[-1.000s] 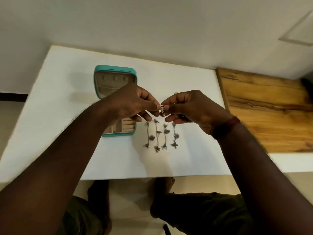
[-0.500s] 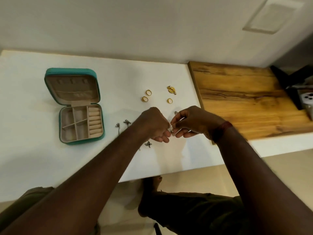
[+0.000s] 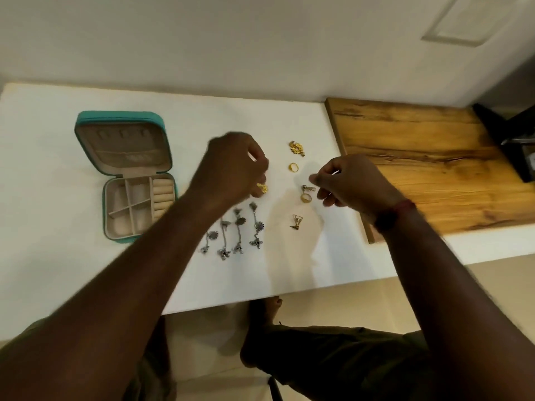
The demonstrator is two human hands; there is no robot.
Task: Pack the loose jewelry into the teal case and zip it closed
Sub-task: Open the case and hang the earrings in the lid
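The teal case (image 3: 136, 180) lies open at the left of the frame, its compartments looking bare. The loose jewelry is spread mid-frame on the white table (image 3: 58, 256): four silver dangling earrings (image 3: 231, 233), gold rings (image 3: 293, 167) and a gold charm (image 3: 297, 147). The left hand (image 3: 231, 166) curls over a gold piece (image 3: 262, 188); whether it grips is unclear (motion blur). The right hand (image 3: 350, 183) is pinched, contents hidden. These pieces look light, small and snag-prone; the earrings are probably best lifted by their top ends.

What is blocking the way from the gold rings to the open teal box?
Only the left hand and its forearm lie across that stretch of the white table. The teal case lies open, lid back, trays showing. The gold ring lies loose.
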